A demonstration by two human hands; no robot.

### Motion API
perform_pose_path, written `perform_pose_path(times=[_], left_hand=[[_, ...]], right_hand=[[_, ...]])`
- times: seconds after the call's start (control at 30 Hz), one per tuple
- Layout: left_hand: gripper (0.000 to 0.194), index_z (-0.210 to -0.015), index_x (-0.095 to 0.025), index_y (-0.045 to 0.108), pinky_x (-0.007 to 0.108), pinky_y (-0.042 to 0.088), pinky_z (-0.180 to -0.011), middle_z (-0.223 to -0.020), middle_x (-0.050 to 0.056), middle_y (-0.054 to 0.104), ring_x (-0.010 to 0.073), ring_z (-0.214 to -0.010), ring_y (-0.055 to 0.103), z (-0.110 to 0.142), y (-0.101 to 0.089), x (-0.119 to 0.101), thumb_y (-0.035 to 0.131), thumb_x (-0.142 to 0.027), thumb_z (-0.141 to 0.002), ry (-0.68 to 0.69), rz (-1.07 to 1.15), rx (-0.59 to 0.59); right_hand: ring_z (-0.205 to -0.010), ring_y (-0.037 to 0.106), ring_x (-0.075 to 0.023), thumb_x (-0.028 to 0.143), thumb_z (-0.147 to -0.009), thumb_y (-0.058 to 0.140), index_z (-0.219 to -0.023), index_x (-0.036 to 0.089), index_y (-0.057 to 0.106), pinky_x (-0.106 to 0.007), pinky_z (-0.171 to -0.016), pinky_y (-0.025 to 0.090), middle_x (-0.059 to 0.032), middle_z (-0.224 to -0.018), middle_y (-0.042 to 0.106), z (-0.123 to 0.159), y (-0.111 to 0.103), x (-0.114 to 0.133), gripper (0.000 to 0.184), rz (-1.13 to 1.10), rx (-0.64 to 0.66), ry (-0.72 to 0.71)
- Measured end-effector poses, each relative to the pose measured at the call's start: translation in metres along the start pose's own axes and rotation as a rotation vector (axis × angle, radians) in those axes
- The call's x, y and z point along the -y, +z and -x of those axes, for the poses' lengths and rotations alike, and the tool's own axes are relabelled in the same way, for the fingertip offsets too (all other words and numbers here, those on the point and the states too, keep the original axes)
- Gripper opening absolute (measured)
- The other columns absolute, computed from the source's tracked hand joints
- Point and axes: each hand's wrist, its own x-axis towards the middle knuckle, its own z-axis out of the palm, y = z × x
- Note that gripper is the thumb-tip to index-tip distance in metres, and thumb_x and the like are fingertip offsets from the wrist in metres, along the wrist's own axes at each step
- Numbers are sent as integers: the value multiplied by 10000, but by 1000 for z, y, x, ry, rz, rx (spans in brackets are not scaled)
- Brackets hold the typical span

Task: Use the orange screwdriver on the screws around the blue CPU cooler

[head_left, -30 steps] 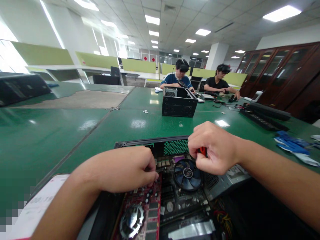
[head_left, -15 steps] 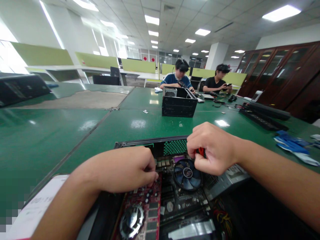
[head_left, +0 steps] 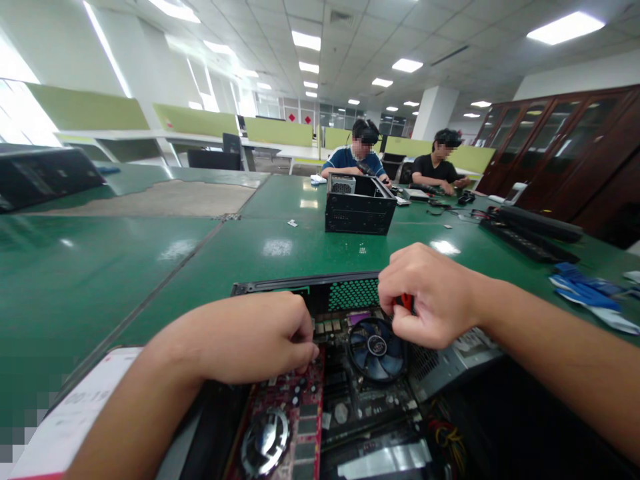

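Note:
An open computer case (head_left: 240,289) lies in front of me with its motherboard showing. My left hand (head_left: 270,337) is closed, thumb and fingers pinching the far end of a red graphics card (head_left: 313,393) that has a round silver-and-black cooler. To its right, a round CPU fan (head_left: 377,347) with dark blue blades sits on the board. Above the fan's right edge, my right hand (head_left: 425,297) is curled round a small red-and-black object (head_left: 404,303), mostly hidden by the fingers, so its kind does not show. The metal power supply (head_left: 450,363) lies below that hand.
Farther back on the green table (head_left: 280,267) stands another black case (head_left: 359,213). Two people sit behind it. Blue-and-white gloves (head_left: 590,293) and a black keyboard (head_left: 527,240) lie at right. A white sheet or screen (head_left: 85,400) is at left, beside my forearm.
My hands keep nearly the same places, with only a slight shift of the view. In the background, the person at right lifted both hands together, then lowered them towards the table.

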Motion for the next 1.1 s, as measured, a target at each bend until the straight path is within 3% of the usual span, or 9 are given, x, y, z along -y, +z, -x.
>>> perform_pose_path(times=[0.17, 0.33, 0.47, 0.7, 1.1], left_hand=[[373, -639, -278, 728, 376, 321, -557, -603, 3, 672, 182, -531, 470, 0, -1, -1, 672, -389, -990, -8, -18, 7], [413, -591, -279, 643, 374, 293, -545, -576, -8, 592, 176, -517, 451, 0, -2, -1, 681, -377, -990, -8, -6, 5], [393, -601, -281, 658, 375, 301, -547, -589, -2, 616, 184, -528, 476, 0, -2, -1, 687, -375, -981, -23, -9, 17], [392, -618, -279, 705, 380, 300, -551, -602, 11, 676, 192, -540, 477, -1, 2, 4, 699, -426, -980, -22, -9, 0], [398, -617, -281, 729, 384, 302, -549, -591, 9, 662, 196, -531, 474, 0, 2, 4, 715, -428, -986, -16, 11, 5]], right_hand=[[-613, 484, -175, 253, -806, 643, -670, 234, 729, -351, -672, 367, -10, -645, 724, -1, 1, 1, 162, 14, 8, -6], [-609, 486, -172, 238, -806, 642, -669, 232, 736, -353, -673, 369, -8, -643, 725, 0, -1, 1, 166, 23, -6, -20], [-605, 515, -173, 228, -803, 650, -683, 231, 763, -351, -672, 387, -13, -648, 745, 3, -5, 0, 165, 30, -27, -17], [-617, 564, -194, 220, -803, 676, -706, 233, 830, -366, -669, 373, -36, -676, 794, 3, -10, 5, 183, 99, 55, 41], [-627, 608, -197, 224, -807, 667, -725, 219, 849, -359, -684, 393, -43, -689, 813, 3, -11, 7, 199, 81, 61, 62]])
